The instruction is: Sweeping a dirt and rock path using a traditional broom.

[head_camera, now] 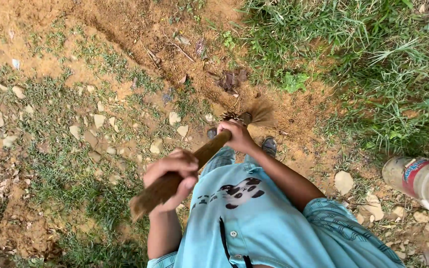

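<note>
head view: broom (184, 171) runs diagonally, frame centre, bristles blurred near feet. left hand (172, 173) fingers clamped at handle end, right hand (237, 136) fingers clamped lower. looks light, stiff wooden handle, springy bristles; two-handed grip suits.

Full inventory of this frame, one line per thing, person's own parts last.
Broom handle: one, brown, wooden, slanting from lower left up to centre, blurred.
Broom bristles: one tuft, tan, at the ground by the feet, blurred.
Bucket: one, pale with a red and blue label, lying at the right edge.
Flat stones: many, pale, scattered left and lower right.
Grass: green, thick at upper right, sparse patches left.
Bare soil: orange-brown, top centre.
Dry leaves: a few, dark, top centre.
Shirt: one, light blue with a black and white print.
Shoes: two, dark.
Left hand: grips the handle's upper part.
Right hand: grips it lower down.
</note>
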